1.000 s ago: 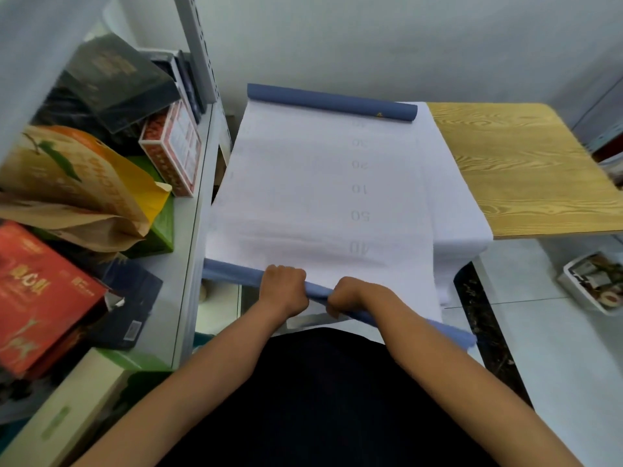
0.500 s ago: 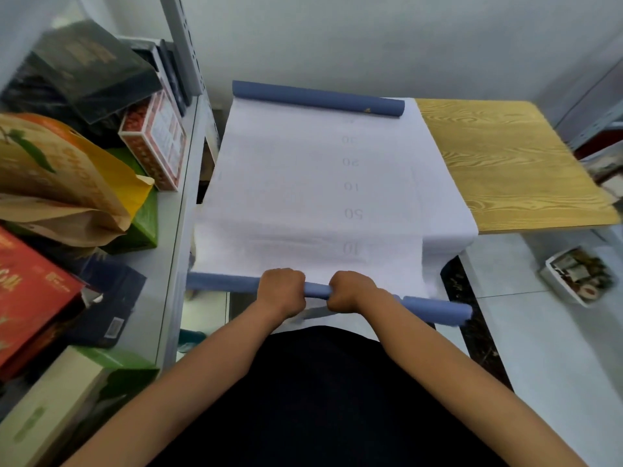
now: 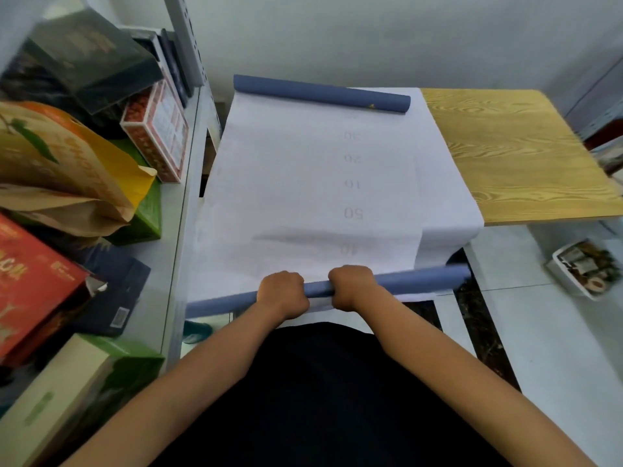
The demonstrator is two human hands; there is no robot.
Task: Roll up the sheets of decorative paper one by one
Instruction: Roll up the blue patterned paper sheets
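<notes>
A long sheet of decorative paper [image 3: 303, 183] lies white side up on the table, faint numbers printed down its middle. Its near end is wound into a blue roll [image 3: 414, 281] at the table's front edge. My left hand [image 3: 282, 293] and my right hand [image 3: 352, 286] grip this roll side by side at its middle, fingers curled over it. The far end of the sheet curls into another blue roll [image 3: 320, 94] by the wall. More white sheets [image 3: 448, 210] lie underneath and stick out on the right.
A wooden tabletop [image 3: 512, 156] extends to the right. A grey shelf [image 3: 175, 210] on the left carries boxes, a paper bag [image 3: 64, 170] and a red carton [image 3: 30, 281]. A white tray [image 3: 586, 267] with small items sits on the tiled floor at right.
The near roll's right end has swung up and away from me, so it now slopes up to the right. Both hands kept their grip at its middle.
</notes>
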